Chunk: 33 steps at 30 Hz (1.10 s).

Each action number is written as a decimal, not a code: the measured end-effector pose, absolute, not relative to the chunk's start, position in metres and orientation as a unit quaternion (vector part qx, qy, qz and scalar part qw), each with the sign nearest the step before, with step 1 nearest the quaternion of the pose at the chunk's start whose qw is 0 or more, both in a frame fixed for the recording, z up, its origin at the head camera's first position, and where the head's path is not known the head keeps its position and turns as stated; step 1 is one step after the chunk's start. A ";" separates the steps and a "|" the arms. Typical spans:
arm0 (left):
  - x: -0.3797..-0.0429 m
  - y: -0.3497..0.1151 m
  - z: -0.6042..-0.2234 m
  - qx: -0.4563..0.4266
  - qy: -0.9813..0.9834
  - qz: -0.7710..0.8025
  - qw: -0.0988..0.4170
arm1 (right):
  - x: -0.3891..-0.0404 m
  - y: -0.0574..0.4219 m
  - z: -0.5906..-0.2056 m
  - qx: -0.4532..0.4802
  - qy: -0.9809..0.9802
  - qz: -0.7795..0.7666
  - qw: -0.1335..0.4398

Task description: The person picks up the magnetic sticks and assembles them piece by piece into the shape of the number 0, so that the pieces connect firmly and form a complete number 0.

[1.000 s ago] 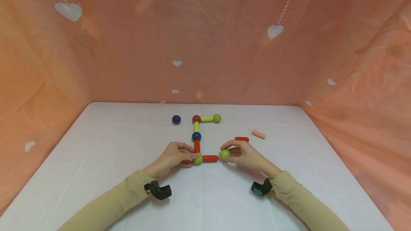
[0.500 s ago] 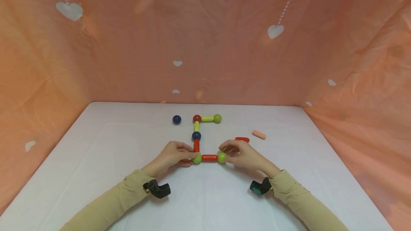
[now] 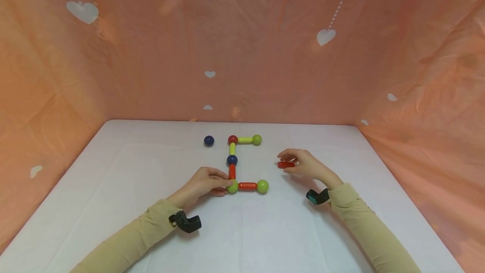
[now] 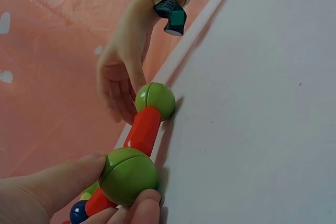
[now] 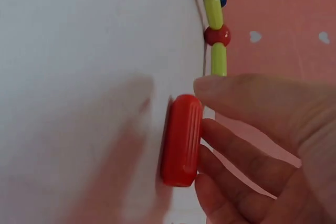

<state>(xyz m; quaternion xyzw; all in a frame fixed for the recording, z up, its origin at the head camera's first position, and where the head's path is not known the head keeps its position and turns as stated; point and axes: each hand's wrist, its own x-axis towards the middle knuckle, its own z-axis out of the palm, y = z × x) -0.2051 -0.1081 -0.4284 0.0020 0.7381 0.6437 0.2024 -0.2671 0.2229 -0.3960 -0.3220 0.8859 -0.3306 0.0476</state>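
left hand (image 3: 201, 183): pinching the corner green ball (image 4: 129, 178) between thumb and fingertips
right hand (image 3: 308, 166): curved about the loose red rod (image 5: 182, 141), thumb and fingers either side; whether gripping, hard to tell
joined red rod (image 3: 248, 186): between corner green ball and end green ball (image 3: 262, 186)
lone blue ball (image 3: 209, 140): well apart, farther back

fingers (image 5: 239, 146) beside red rod (image 5: 181, 142)
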 end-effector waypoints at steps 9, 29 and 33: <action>-0.205 -0.108 -0.429 0.008 0.740 0.640 0.204 | -0.276 0.226 -0.402 -0.305 0.902 -0.301 0.049; -0.205 -0.109 -0.429 0.009 0.740 0.641 0.205 | -0.281 0.212 -0.396 -0.280 0.868 -0.395 0.110; -0.205 -0.109 -0.428 0.010 0.738 0.643 0.205 | -0.278 0.203 -0.394 -0.230 0.827 -0.488 0.157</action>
